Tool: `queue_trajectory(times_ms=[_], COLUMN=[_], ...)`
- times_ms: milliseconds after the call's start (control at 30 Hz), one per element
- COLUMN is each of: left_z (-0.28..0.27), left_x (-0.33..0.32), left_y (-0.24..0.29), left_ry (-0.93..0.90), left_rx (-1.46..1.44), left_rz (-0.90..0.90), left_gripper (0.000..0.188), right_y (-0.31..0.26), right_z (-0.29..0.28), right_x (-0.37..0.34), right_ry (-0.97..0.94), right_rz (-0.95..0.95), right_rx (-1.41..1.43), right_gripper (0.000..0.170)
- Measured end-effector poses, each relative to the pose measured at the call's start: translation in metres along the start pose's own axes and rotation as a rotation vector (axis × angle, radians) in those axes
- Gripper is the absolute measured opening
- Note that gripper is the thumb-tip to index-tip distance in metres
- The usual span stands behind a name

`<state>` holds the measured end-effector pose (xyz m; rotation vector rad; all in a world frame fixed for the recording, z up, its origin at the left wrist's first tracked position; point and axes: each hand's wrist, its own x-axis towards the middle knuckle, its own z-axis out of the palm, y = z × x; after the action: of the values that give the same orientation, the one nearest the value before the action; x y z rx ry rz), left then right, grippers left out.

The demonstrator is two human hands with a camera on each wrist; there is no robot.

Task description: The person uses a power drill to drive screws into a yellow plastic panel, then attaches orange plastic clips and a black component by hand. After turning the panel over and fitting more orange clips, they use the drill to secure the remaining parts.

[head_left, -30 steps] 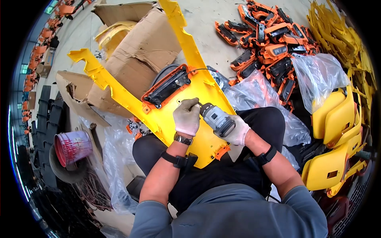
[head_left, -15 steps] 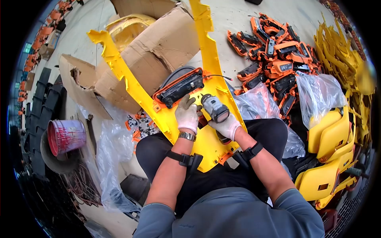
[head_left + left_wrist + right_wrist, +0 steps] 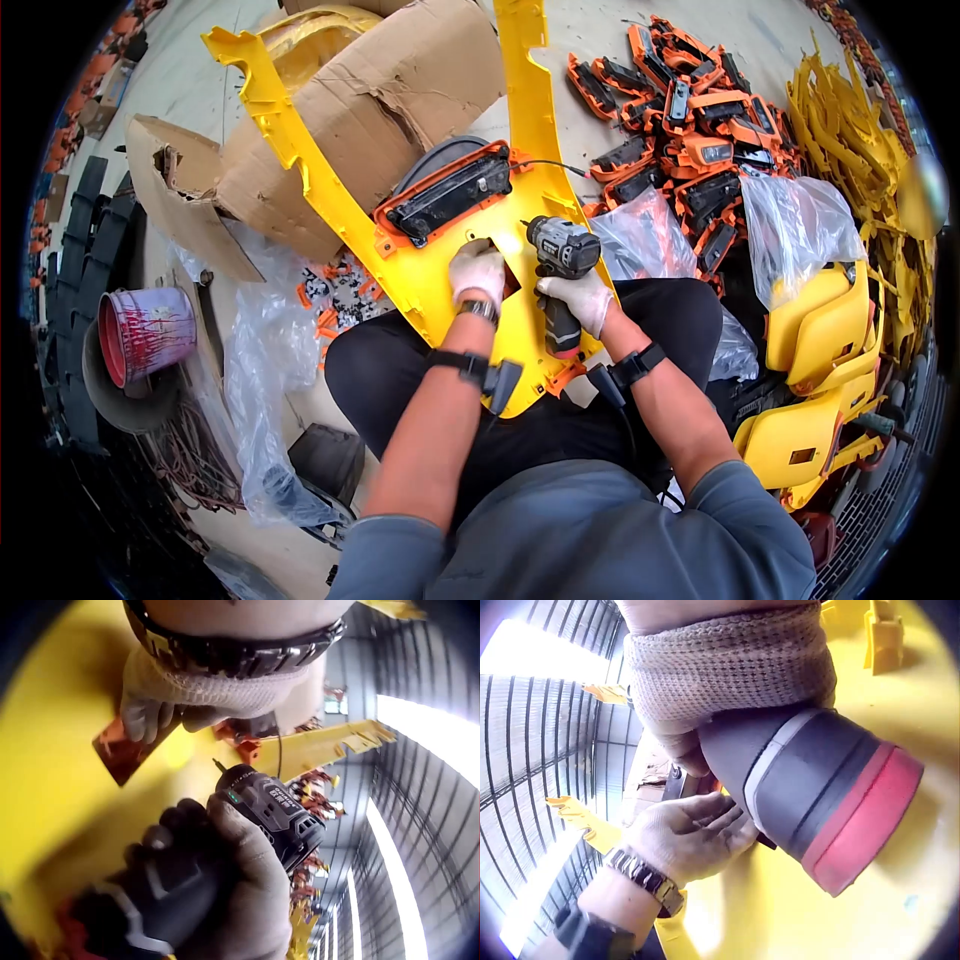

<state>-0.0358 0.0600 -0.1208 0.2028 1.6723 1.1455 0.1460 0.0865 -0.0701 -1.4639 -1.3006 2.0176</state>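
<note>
The wide yellow plastic panel with two long arms (image 3: 515,378) rests across the person's thighs in dark trousers (image 3: 385,350), its lower end toward the body. An orange clip (image 3: 566,376) sits near that end. The right hand (image 3: 588,298), in a pale knit glove, has its fingers wrapped round the grip of a grey-and-black power driver with a red base (image 3: 566,248); the bit is near the left hand. The left hand (image 3: 477,272), gloved likewise, bends its fingers at the panel's rectangular cut-out; whether they pinch anything small cannot be told. Beyond it lies a black unit in an orange frame (image 3: 450,205).

Judgement: the lap gives a soft seat, so brace the panel before applying driver pressure, keep the bit square, and hold the left fingers out of its line.

Farther out, a torn brown cardboard box (image 3: 350,140) stands on a pale concrete floor (image 3: 595,30). To the right are heaped orange-and-black housings (image 3: 700,150), clear plastic sheeting (image 3: 800,225) and stacked yellow panels (image 3: 815,325). Ribbed walls and bright light strips close the room.
</note>
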Motion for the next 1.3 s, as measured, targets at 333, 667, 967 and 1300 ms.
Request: queue_trajectory(times_ms=[333,667,967,1300], left_z=[0.007,-0.238,-0.36,-0.341], left_x=[-0.052,-0.16,0.022,0.204], left_y=[0.029,0.144,-0.084,-0.159], left_ry=[0.077,0.599,0.612,0.534], left_rx=[0.12,-0.071,0.675,0.777], left_rz=[0.093,0.53,0.101,-0.034], left_gripper=[0.028,0.02,0.025,0.034], right_y=[-0.014,-0.004,0.025,0.01], right_z=[-0.004,0.008,-0.01,-0.005], right_x=[-0.013,-0.012,-0.008,-0.023], right_ry=[0.027,-0.044,-0.028,0.037], right_rz=[-0.016,0.067,0.12,0.074], right_rx=[-0.041,0.06,-0.153,-0.407], right_gripper=[0.032,0.028,0.044,0.035])
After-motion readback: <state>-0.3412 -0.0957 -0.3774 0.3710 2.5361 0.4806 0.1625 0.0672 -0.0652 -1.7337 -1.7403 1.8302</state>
